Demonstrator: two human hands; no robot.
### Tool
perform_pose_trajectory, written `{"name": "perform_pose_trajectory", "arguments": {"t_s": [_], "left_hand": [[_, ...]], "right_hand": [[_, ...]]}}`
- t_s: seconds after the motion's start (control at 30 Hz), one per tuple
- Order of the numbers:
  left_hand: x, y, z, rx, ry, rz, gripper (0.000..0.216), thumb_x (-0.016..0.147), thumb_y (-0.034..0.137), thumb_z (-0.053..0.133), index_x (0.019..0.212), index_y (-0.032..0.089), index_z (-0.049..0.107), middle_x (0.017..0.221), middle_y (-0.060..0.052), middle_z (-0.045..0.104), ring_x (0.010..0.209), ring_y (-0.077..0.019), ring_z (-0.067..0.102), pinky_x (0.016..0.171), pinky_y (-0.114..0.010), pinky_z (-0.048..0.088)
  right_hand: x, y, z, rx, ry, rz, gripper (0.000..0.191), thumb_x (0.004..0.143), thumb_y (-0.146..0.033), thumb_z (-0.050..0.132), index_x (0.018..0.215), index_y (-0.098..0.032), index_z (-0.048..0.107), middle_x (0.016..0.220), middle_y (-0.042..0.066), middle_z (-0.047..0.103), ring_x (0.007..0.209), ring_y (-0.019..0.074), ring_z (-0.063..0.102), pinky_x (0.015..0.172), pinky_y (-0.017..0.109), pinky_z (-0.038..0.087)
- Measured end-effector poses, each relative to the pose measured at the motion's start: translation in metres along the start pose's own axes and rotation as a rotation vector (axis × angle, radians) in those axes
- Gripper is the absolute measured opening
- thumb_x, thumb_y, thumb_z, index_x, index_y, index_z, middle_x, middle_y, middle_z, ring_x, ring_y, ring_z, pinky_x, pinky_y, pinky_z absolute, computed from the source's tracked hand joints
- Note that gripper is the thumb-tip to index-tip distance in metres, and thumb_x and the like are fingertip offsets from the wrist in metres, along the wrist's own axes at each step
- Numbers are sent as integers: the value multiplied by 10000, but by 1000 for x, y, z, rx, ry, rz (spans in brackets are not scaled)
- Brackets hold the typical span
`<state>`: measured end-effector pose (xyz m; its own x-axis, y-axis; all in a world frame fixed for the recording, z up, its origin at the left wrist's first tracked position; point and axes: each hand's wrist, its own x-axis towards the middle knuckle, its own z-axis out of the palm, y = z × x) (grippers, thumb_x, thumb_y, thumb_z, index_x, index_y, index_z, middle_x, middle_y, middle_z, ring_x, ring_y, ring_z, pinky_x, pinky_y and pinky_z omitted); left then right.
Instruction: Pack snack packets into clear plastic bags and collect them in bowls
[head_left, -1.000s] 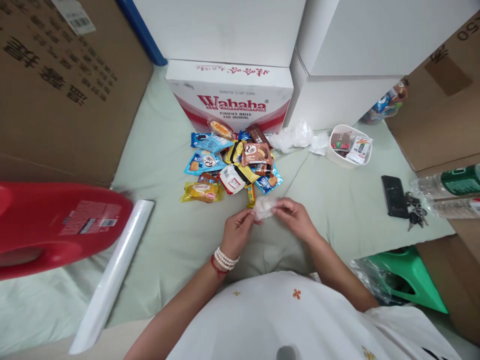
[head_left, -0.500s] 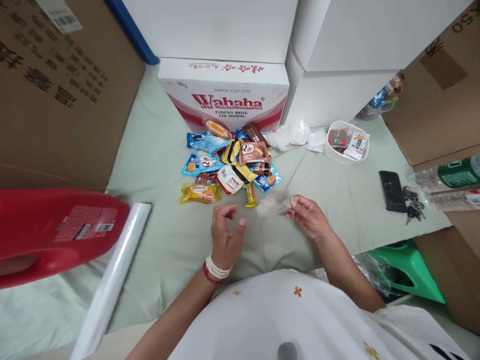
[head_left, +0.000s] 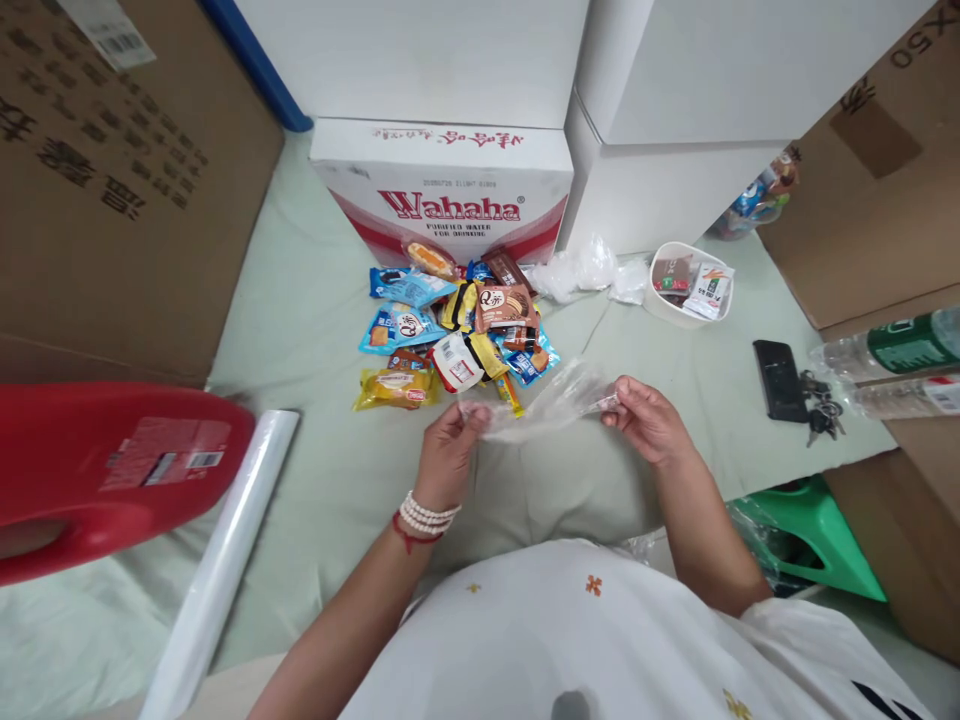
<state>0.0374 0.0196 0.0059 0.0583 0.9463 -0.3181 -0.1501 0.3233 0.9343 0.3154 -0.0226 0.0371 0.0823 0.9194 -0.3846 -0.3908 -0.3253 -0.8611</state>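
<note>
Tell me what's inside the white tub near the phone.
Inside the white tub sit a brown packet and a white packet; whatever lies beneath them is mostly covered.

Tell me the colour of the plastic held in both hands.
The plastic is clear, faintly whitish; best in head view.

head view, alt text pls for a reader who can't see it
A person's left hand and right hand hold a piece of clear plastic between them, near a pile of wrapped snacks. A water carton stands behind the snacks.
</note>
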Motion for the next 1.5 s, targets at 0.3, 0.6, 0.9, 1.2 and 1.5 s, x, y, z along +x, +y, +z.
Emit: {"name": "perform_pose_trajectory", "arguments": {"t_s": [0.3,0.6,0.9,1.2,1.5], "left_hand": [[-17,-13,-28,152,436,74,434,715,477,804,954,210,559,896,10,576,772,-132,559,665,-256,469],[-14,12,11,725,-137,554,558,976,592,494,1348,186,586,1319,-162,650,1258,-312,560,1115,-513,405],[-7,-3,50,472,-610,251,388,860,593,679,808,211,720,875,-59,720,889,-228,648,882,-374,497],[-26,10,39,117,-333,89,399,917,579,626,821,193,648,809,-34,738,780,-169,624,808,-307,487],[-23,-6,31,49,-171,-11,438,861,626,663,802,199,586,752,-20,720,709,-155,632,711,-286,487]], "right_hand": [[-22,0,-35,-280,44,-13,322,739,-490,883,766,-224,704,812,7,645,781,160,604,787,309,554],[-25,-11,-11,-117,-243,23,300,799,-434,844,754,-207,654,1371,113,676,1185,307,690,1006,512,543],[-22,-45,-23,-133,-137,23,412,644,-477,895,718,-199,599,964,124,763,652,245,731,497,323,543],[5,-49,-2,-560,428,-399,338,801,-514,756,924,-224,634,1013,48,706,839,179,669,738,318,565],[-4,29,57,-872,279,-436,413,943,-574,567,1036,-199,711,1002,87,659,747,168,574,702,315,499]]}}
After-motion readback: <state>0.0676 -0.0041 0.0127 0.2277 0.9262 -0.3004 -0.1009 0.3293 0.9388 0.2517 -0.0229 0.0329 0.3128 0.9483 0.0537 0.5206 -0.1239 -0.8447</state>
